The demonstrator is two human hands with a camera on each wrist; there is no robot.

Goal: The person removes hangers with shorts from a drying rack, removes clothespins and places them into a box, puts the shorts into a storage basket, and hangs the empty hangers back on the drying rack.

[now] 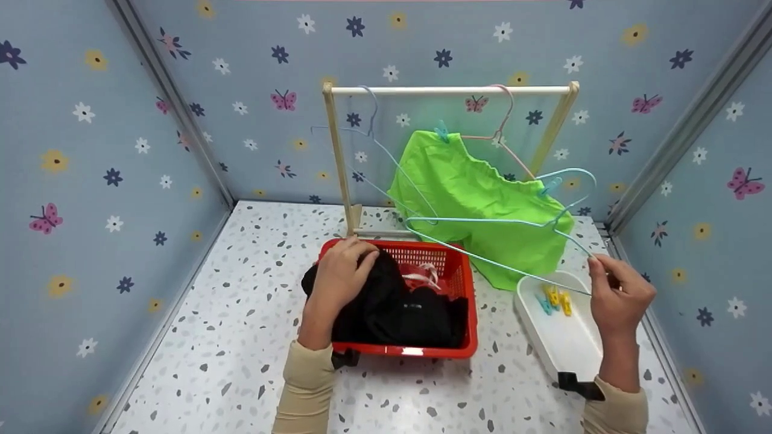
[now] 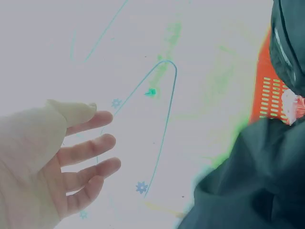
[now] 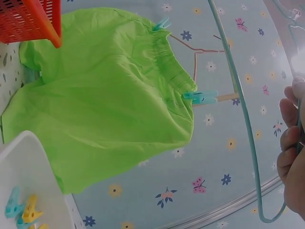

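Observation:
My right hand grips a light-blue wire hanger by one end, with its hook pointing up. The hanger slants across in front of green shorts. My left hand is over the left side of a red basket, at a black garment. In the left wrist view this hand has loosely bent fingers and nothing between them, beside the dark cloth. Two blue clothespins fasten the shorts' waistband to a pink hanger.
A wooden rack with a white rod stands behind the basket. On its left hangs a bare blue hanger. At right, a white tray holds yellow and blue clothespins. Patterned panels enclose the speckled table at the back and sides.

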